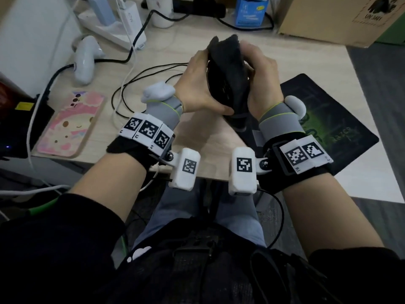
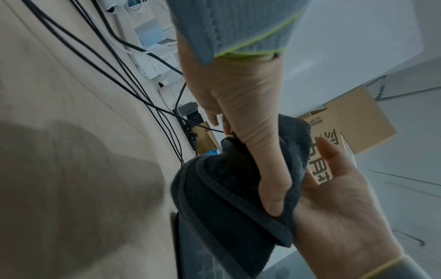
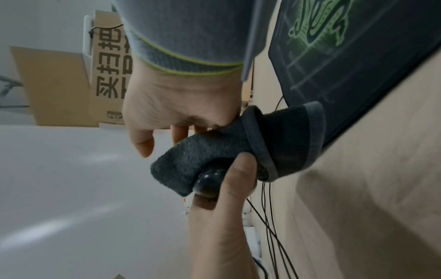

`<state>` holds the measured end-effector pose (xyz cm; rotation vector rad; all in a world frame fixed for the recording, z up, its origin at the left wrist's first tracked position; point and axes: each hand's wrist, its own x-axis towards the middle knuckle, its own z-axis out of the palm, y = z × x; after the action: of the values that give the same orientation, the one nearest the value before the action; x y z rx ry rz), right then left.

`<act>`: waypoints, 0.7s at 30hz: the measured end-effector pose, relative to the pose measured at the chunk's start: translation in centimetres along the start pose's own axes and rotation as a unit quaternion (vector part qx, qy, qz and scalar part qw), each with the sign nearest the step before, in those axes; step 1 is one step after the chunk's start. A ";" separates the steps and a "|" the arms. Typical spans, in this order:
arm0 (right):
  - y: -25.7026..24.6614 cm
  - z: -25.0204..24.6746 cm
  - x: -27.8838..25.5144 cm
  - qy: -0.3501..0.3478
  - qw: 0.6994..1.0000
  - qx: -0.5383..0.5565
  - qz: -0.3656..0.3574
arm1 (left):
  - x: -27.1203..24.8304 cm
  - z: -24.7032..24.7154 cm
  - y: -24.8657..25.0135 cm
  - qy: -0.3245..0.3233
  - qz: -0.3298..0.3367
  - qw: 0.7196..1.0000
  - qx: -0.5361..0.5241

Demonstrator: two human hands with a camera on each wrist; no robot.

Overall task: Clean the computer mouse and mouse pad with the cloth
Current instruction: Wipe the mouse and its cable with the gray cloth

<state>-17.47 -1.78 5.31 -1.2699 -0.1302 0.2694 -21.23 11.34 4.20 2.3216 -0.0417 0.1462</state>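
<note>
Wiping the black mouse (image 3: 210,181) above the desk, left hand (image 1: 197,84) gripping it, right hand (image 1: 260,69) clamping the dark cloth (image 1: 228,62) around it; mouse pad (image 1: 328,119) at right, likely still unwiped.

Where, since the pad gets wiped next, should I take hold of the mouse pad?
Probably pinch the mouse pad at its near right corner, from the right: it lies flat and thin on the desk, offering only edges, and the right hand with the cloth covers its left side.

left hand (image 1: 197,84), mouse (image 1: 219,88), cloth (image 1: 228,62), right hand (image 1: 260,69)
</note>
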 end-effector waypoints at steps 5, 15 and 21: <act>0.3 0.4 0.0 -0.011 1.000 0.011 0.013 | -0.7 -0.3 0.7 0.020 0.020 0.999 0.028; 0.3 2.1 0.7 -0.049 0.982 -0.117 0.139 | -0.6 -0.5 0.8 0.028 0.054 0.993 0.097; 0.4 1.4 0.6 -0.101 0.982 -0.119 0.108 | -0.3 -1.0 0.3 0.067 0.026 0.994 0.087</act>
<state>-17.29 -0.27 5.31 -1.4943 -0.2017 0.5845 -21.64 11.85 5.04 2.4801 -0.0223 0.3430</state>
